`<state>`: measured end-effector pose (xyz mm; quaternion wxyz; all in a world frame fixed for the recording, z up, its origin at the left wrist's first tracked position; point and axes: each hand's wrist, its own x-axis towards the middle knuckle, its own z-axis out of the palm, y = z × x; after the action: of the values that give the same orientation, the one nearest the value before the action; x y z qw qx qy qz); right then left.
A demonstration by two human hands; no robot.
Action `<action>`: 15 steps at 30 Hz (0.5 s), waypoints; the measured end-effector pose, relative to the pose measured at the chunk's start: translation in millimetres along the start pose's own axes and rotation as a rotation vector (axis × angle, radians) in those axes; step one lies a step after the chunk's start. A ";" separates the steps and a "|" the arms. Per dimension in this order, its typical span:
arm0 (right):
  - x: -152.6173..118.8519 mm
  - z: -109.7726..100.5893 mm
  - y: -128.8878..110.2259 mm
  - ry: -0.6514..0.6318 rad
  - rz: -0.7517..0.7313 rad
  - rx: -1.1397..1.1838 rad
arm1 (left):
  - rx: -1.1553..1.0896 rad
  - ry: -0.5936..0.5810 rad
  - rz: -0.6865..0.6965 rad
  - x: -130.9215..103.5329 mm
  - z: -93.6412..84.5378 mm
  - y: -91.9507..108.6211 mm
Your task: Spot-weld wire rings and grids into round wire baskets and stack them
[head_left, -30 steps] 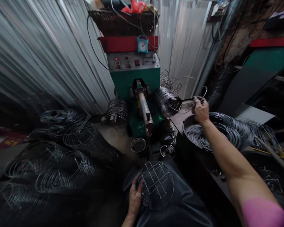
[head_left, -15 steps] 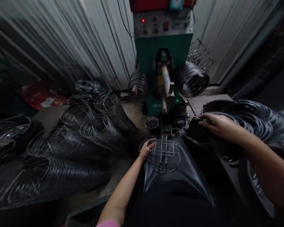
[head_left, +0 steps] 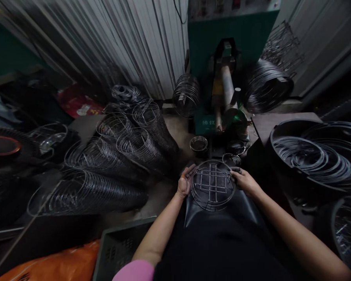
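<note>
Brought ring (head_left: 213, 160) leftward to grid (head_left: 213, 188) at lap's (head_left: 219, 230) edge.
Clamps grid in left hand (head_left: 186, 182); opposite, ring in right hand (head_left: 243, 180).

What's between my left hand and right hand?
In the head view, a round wire frame with crossed bars lies between the left hand and right hand, above the dark lap covering.

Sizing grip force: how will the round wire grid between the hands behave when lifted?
The wire grid is probably light for its size, being mostly open gaps. Its crossed bars suggest a fairly stiff middle. The thin round rim might bend if squeezed hard.
</note>
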<state>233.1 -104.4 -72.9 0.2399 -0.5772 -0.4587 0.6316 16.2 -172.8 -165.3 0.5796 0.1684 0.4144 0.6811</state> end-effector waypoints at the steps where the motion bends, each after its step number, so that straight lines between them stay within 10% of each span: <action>1: 0.9 -3.5 6.1 0.018 0.011 0.018 | 0.025 0.033 -0.008 -0.8 -0.7 0.2; 15: -4.1 -17.2 64.4 0.091 0.131 0.079 | 0.574 0.118 -0.180 -19.1 -15.9 10.3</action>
<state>264.9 -132.5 -124.4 0.2414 -0.6243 -0.3831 0.6365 3.5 -196.2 -162.2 0.5411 0.2483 0.6361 0.4908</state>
